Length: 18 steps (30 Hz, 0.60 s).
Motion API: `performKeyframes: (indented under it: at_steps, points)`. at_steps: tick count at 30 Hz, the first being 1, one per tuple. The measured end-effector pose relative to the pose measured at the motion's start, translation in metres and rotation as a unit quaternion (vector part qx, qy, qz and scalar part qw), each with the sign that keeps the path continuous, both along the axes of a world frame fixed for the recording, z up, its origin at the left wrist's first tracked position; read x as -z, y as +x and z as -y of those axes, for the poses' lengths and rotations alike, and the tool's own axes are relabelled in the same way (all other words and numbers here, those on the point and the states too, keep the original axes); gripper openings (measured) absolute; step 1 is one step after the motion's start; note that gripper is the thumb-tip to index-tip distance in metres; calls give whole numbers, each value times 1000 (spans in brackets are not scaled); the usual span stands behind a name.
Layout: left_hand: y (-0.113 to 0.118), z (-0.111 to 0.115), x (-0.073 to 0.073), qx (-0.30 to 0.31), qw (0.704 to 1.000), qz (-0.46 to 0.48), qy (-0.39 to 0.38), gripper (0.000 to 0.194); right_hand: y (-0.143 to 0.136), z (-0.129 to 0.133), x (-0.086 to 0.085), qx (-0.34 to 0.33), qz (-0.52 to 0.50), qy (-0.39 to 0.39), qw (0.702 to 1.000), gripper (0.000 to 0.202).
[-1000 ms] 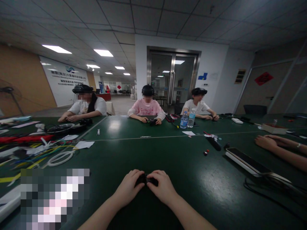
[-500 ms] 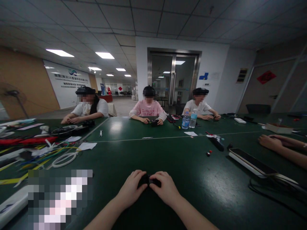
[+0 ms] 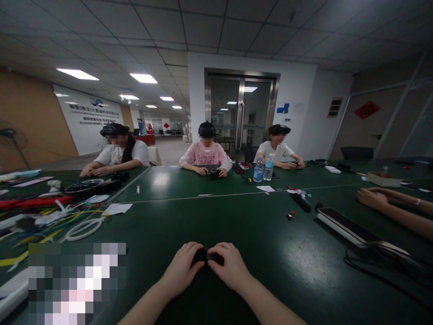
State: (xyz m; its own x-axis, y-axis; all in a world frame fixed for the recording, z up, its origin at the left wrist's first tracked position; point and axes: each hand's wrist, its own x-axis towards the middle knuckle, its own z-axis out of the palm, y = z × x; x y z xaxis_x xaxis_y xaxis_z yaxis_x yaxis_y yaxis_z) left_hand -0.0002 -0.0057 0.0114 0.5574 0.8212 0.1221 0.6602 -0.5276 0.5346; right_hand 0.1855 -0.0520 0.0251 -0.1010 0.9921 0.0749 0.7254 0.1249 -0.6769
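Near the front middle of the dark green table, my left hand [image 3: 181, 267] has its fingers closed round the left end of a small black object [image 3: 205, 256]. The right end of the same object is in my right hand [image 3: 229, 265], thumb and fingers pressed on it. Both thumbs meet close together at its middle. Much of the object is covered by my fingers, so its exact kind is unclear.
Cables [image 3: 84, 229], papers [image 3: 118, 208] and tools crowd the left. A phone [image 3: 348, 224] on a white box lies right, near another person's hands [image 3: 372, 198]. Two bottles [image 3: 259, 170] stand further back. Three people sit across the table [image 3: 162, 194].
The whole view has shifted slightly, so the surroundings appear further left. Both hands keep hold of the black object, with the fingertips a little closer together.
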Motion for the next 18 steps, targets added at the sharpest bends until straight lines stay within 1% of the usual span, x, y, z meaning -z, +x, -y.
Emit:
performKeyframes:
  at_steps: [4,8,12,15,18]
  points:
    - [0,0,-1,-3,1000,-2,-3,35,0,-1,1,-3,6,14,1000,25]
    - [1,1,-2,-6,1000,-8,-6,34,0,0,1,-5,2,6,1000,26]
    - [2,1,-2,-4,1000,-9,4,34,-1,-1,2,-2,2,16,1000,26]
    - [3,1,-1,-4,1000,-8,6,35,-1,-2,4,-1,6,24,1000,25]
    - [2,0,0,-8,1000,-6,-4,41,-1,-2,4,5,1,19,1000,24]
